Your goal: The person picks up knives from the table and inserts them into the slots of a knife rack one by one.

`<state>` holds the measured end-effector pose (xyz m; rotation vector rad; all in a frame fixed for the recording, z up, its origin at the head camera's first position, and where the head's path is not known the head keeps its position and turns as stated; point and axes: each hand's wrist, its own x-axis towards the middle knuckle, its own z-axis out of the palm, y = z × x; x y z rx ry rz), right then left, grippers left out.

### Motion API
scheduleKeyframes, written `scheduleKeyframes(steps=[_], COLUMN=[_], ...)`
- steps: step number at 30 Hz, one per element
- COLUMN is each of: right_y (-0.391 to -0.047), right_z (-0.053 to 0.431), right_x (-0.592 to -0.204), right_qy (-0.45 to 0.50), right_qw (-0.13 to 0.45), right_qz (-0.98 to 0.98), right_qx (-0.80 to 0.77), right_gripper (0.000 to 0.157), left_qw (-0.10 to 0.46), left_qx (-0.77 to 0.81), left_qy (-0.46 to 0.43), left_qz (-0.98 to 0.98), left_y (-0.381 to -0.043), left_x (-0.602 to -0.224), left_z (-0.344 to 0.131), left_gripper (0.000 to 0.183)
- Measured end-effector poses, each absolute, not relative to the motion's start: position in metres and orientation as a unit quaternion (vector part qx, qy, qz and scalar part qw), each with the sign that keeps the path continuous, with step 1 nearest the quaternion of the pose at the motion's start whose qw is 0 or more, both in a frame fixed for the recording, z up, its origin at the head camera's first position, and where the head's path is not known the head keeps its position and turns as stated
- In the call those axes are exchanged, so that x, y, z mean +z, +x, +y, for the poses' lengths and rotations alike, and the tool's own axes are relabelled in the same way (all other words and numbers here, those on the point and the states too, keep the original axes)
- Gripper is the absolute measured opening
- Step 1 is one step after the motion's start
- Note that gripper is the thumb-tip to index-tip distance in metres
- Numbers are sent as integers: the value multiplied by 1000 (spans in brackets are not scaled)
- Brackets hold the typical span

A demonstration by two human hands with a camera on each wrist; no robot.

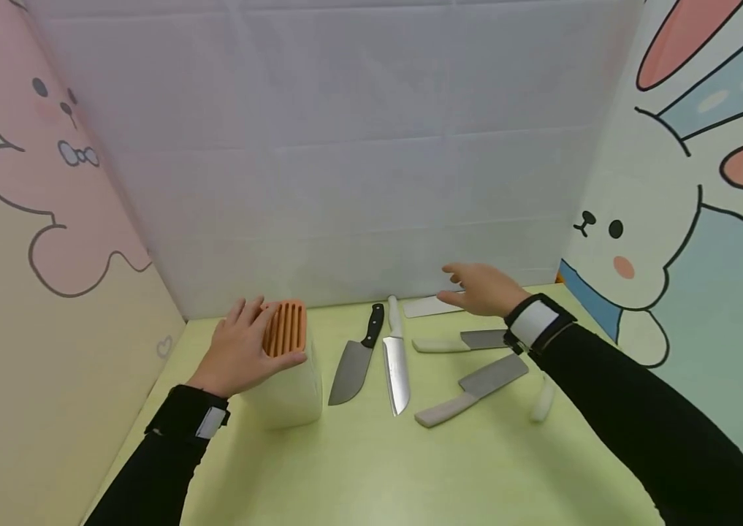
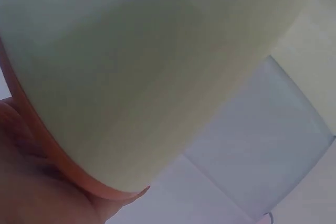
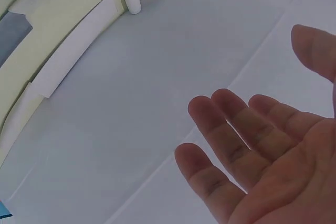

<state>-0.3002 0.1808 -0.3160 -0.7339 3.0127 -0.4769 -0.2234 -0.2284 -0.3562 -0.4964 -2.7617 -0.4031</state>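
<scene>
My left hand (image 1: 236,358) holds the top of a pale knife block (image 1: 288,402), thumb along the near side and fingers on the far side of its orange slotted lid (image 1: 291,321). Its palm side shows at the orange rim (image 2: 37,124) in the left wrist view. My right hand (image 1: 486,288) hangs in the air with fingers spread and nothing in it. Under it in the head view lies a pale-bladed knife (image 1: 427,306) along the back wall. Nearer lie a white-handled grey knife (image 1: 440,345) and a beige-handled cleaver (image 1: 492,376).
Beside the block lie a black-handled knife (image 1: 351,369) and a shiny white-handled knife (image 1: 396,365). A white handle (image 1: 543,402) pokes out by the right sleeve, the rest hidden. White sheeting (image 1: 358,183) stands at the back, with cartoon-printed walls on both sides.
</scene>
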Motion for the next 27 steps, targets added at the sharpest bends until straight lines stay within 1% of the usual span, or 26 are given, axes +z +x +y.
scheduleKeyframes(steps=[5, 12, 16, 22, 27], right_y=[-321, -349, -355, -355, -358], right_z=[155, 127, 119, 115, 116], right_x=[-318, -344, -367, -396, -413], right_qy=[-234, -200, -175, -131, -99], right_qw=[15, 25, 30, 53, 51], right_qz=[963, 972, 978, 983, 987], right_qx=[-135, -117, -112, -119, -118], right_gripper=[61, 57, 53, 51, 48], left_qw=[129, 157, 162, 159, 156], left_qx=[-127, -91, -60, -55, -46], left_qy=[-157, -158, -148, -145, -143], left_qz=[-971, -971, -974, -975, -976], left_y=[-226, -228, -224, -221, -220], left_x=[-364, -372, -374, -373, -373], left_z=[-230, -225, -219, -208, -202], left_gripper=[102, 103, 105, 101, 102])
